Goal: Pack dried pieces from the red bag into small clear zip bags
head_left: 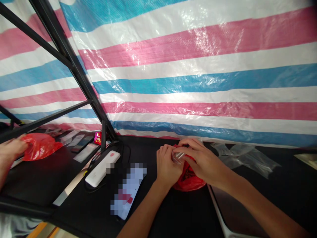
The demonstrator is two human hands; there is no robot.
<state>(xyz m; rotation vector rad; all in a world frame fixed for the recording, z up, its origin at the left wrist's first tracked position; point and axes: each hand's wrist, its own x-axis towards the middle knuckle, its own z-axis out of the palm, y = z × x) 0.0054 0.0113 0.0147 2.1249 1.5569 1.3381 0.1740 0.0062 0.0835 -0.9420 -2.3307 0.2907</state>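
Observation:
My left hand (167, 165) and my right hand (201, 160) meet over a red plastic bag (188, 180) on the black table (173, 211). Both pinch a small clear plastic piece (177, 156) between their fingertips, just above the bag. The left hand's fingers are curled shut. My right hand's fingers bend over the piece from above. What lies inside the bag is hidden.
Clear plastic bags (244, 157) lie to the right. A white power strip (102, 168) and a blurred-out card (128, 191) lie to the left. A black metal frame (74, 69) divides off a neighbour's place, where another person's hand (11, 148) holds a red bag (39, 145).

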